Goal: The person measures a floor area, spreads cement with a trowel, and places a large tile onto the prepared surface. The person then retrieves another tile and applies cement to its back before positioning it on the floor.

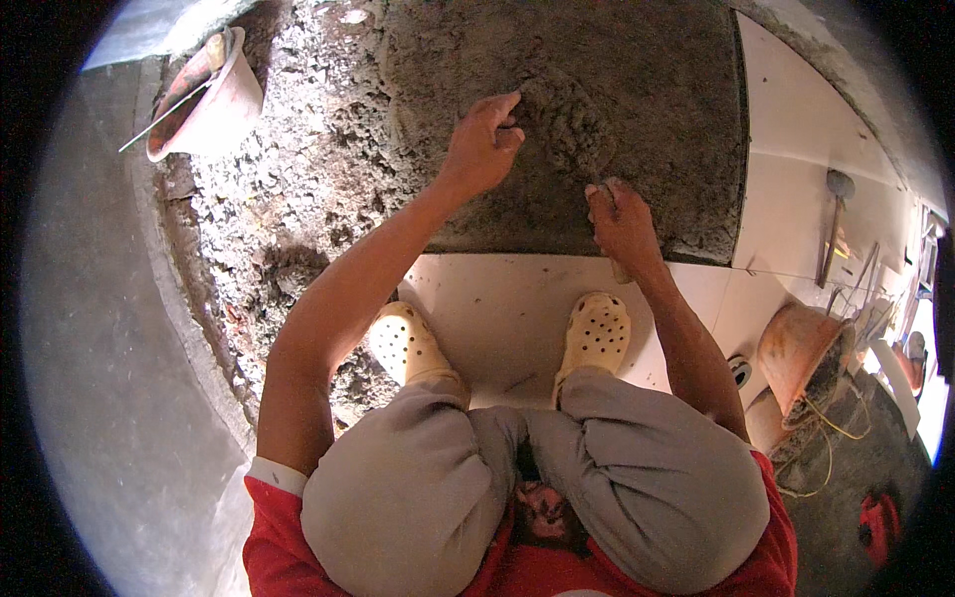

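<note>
Grey mortar (pixel 676 109) lies just past the pale tile (pixel 497 308) under the clogs (pixel 599 333); its rough patch (pixel 572 124) slants lengthwise from far left to near right. Above it, the left hand (pixel 484 144) is loosely half-open. The right hand (pixel 625 224) is curled; from here I can't tell around what.

Pale floor tiles (pixel 786 109) bear mallet (pixel 840 186); grey mortar (pixel 657 90) alongside.

No readable text, labels, numbers or signs: none on mortar (pixel 657 90), none on tiles (pixel 796 109) beside mortar.
</note>
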A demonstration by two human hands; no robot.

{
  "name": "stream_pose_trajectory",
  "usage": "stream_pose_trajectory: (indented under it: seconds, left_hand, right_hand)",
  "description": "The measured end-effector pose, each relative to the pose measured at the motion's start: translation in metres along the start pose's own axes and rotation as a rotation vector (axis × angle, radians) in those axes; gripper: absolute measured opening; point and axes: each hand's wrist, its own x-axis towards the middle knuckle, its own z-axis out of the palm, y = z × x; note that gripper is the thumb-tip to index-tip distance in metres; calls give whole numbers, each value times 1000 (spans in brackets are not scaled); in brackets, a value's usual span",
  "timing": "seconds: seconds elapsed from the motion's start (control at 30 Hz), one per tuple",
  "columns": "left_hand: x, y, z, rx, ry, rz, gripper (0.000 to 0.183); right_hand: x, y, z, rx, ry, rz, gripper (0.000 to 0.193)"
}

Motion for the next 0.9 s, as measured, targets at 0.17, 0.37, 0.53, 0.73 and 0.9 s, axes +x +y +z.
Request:
stream_pose_trajectory:
  seconds: [0.17, 0.37, 0.53, 0.73, 0.9]
  left_hand:
    - [-3, -3, 1, 50, 49, -44, 47]
    - [-55, 5, -59, 37, 166, -306, 40]
    - [-179, 14, -135, -340, 648, -397, 40]
    - [-298, 32, -195, 151, 1268, -280, 42]
    - [-322, 16, -184, 236, 1172, -387, 33]
  right_hand:
    - [6, -27, -18, -48, -146, -174, 47]
    - [3, -85, -6, -70, -88, -433, 44]
    - [-16, -168, 42, -155, -439, -627, 32]
    - [-61, -230, 110, 9, -525, -836, 25]
    - [2, -185, 55, -325, -358, -591, 33]
